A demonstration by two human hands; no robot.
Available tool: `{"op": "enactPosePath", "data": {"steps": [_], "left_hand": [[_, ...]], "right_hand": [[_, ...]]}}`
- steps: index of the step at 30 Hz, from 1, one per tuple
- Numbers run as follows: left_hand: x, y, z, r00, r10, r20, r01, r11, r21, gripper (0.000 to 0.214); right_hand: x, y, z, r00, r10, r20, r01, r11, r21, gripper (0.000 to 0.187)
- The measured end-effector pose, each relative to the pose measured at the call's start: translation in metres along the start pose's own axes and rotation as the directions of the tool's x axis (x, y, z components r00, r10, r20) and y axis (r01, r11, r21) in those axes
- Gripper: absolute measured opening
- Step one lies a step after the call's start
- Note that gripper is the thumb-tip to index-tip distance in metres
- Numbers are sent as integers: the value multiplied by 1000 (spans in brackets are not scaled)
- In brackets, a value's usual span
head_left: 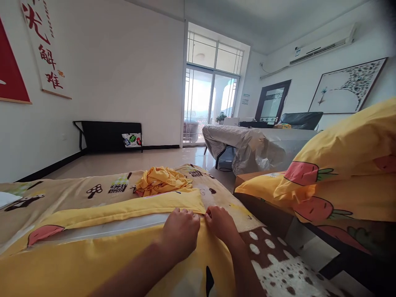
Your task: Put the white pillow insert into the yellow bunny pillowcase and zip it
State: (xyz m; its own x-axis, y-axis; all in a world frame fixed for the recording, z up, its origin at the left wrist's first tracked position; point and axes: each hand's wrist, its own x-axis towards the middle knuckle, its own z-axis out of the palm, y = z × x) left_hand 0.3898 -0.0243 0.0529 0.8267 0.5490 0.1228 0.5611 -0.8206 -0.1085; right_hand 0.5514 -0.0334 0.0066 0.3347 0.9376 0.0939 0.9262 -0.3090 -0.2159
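Observation:
A yellow pillowcase point(93, 255) with a carrot print lies across the bed in front of me, and a white pillow point(102, 229) shows through its open edge. My left hand point(181, 231) and my right hand point(221, 225) sit side by side at the right end of that opening. Both have their fingers curled and pinched on the yellow cloth edge. A crumpled yellow cloth point(162, 180) lies farther back on the bed.
The bed carries a beige cartoon-print sheet point(77, 192). Two stacked yellow carrot-print pillows point(340, 173) rest on a low stand at my right. Beyond are a covered table point(253, 144), a black bench point(108, 134) by the wall and glass balcony doors point(210, 103).

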Motion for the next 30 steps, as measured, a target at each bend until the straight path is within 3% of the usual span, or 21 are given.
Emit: {"op": "enactPosePath", "data": {"steps": [3, 6, 9, 16, 22, 24, 27, 30], "left_hand": [[42, -20, -7, 992, 129, 6, -129, 992, 10, 30], [77, -38, 7, 969, 204, 138, -198, 979, -57, 29], [90, -48, 25, 973, 186, 134, -178, 982, -67, 21], [76, -46, 40, 989, 144, -28, -146, 988, -56, 31], [68, -40, 53, 981, 146, -129, -155, 986, -64, 18], [63, -39, 55, 957, 179, -227, -191, 981, -33, 14], [54, -38, 56, 878, 268, -397, -276, 960, 40, 10], [50, -37, 57, 825, 289, -486, -299, 952, 58, 8]], "right_hand": [[0, 0, -1, 999, -29, -17, 29, 1000, 2, 24], [2, 1, 1, 999, -47, -25, 47, 999, 14, 24], [4, 2, 3, 998, -63, -31, 64, 998, 23, 25], [5, 1, 1, 998, -40, -48, 42, 999, 34, 24], [1, 4, -5, 997, -78, -18, 79, 995, 65, 23], [1, 6, -4, 996, -88, -17, 89, 993, 80, 22], [1, 7, -3, 995, -95, -27, 98, 988, 119, 20], [2, 8, -5, 995, -94, -21, 96, 980, 175, 18]]}}
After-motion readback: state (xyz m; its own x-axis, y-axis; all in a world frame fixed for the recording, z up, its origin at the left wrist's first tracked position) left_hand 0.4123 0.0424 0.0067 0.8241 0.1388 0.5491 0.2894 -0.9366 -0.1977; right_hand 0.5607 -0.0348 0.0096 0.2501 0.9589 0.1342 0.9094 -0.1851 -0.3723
